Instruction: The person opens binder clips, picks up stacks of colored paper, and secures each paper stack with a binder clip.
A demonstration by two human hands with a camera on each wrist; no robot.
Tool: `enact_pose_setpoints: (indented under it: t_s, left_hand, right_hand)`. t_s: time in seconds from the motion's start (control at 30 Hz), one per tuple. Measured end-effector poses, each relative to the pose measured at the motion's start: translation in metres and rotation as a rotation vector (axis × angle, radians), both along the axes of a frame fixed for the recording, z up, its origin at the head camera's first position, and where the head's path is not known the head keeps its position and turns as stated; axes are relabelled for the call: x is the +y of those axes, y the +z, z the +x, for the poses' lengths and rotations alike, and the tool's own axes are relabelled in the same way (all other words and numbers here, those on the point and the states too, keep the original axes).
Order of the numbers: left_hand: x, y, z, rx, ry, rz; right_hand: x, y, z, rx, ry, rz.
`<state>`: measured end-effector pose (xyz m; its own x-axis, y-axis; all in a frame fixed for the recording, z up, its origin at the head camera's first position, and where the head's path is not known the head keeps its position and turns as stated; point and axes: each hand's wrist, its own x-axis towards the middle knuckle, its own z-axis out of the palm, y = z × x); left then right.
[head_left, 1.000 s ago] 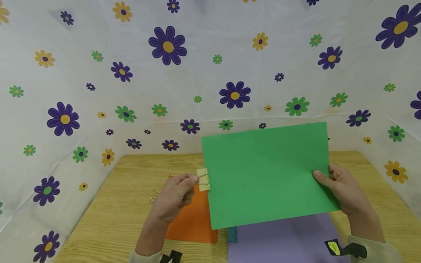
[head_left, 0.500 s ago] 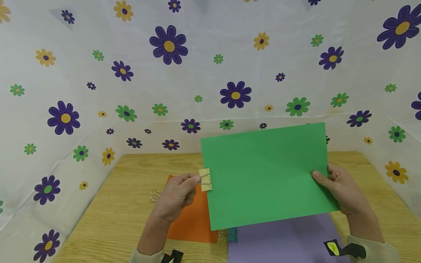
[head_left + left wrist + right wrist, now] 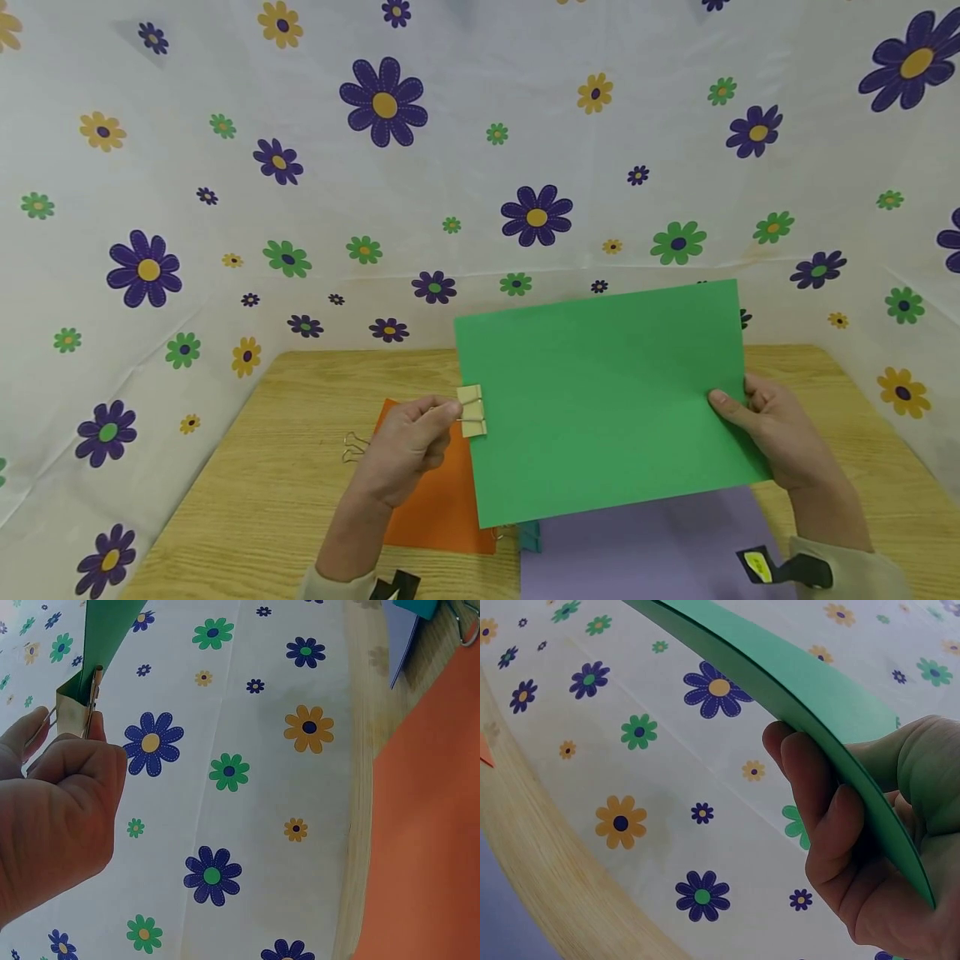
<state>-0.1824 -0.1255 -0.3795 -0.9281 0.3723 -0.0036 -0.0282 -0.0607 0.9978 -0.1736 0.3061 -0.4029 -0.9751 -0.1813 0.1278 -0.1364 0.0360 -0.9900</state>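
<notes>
A green sheet of paper (image 3: 600, 408) is held up above the table, tilted, with its right part bent slightly. My right hand (image 3: 772, 433) grips its right edge, thumb in front and fingers behind; the right wrist view shows the fingers (image 3: 817, 817) curled along the sheet's back. At the sheet's left edge sits a pale yellow binder clip (image 3: 472, 411). My left hand (image 3: 408, 446) pinches the clip's wire handles between thumb and fingers. In the left wrist view the clip (image 3: 71, 712) straddles the edge of the green sheet.
On the wooden table (image 3: 262, 483) lies an orange sheet (image 3: 435, 517), with a binder clip's wire handles (image 3: 354, 447) showing at its left. A purple sheet (image 3: 637, 550) with a teal binder clip (image 3: 529, 536) lies to the right. Flower-patterned cloth (image 3: 450, 167) stands behind and at both sides.
The left hand and the yellow clip have shifted slightly right, the clip now overlapping more of the green sheet. The sheet and right hand have drifted slightly left.
</notes>
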Motion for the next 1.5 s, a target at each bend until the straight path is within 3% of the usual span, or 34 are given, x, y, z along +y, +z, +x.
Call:
enact_pose_setpoints:
  t_s: [0.43,0.87,1.1,1.33,1.5]
  left_hand:
    - [0.0037,-0.001,-0.0007,0.001,-0.013,0.017]
    - [0.0047,-0.0023,-0.0022,0.01,-0.052,-0.001]
    - [0.0042,-0.0055,-0.004,0.01,-0.072,0.019]
    - [-0.001,-0.0054,-0.0025,0.05,-0.045,-0.033]
    - [-0.0047,-0.0052,-0.0035,0.002,-0.035,-0.103]
  right_hand:
    - [-0.0018,0.0015,0.0013,-0.018,-0.022,0.036]
    - [-0.0002,0.0005,0.0018,-0.025,-0.007,0.005]
    - [-0.0019,0.0056,0.0013,-0.032,-0.075,0.171]
    - [-0.0053,0.0078,0.0017,-0.001,-0.054,0.19]
    - [-0.0025,0.0057,0.0048,0.007,-0.003,0.177]
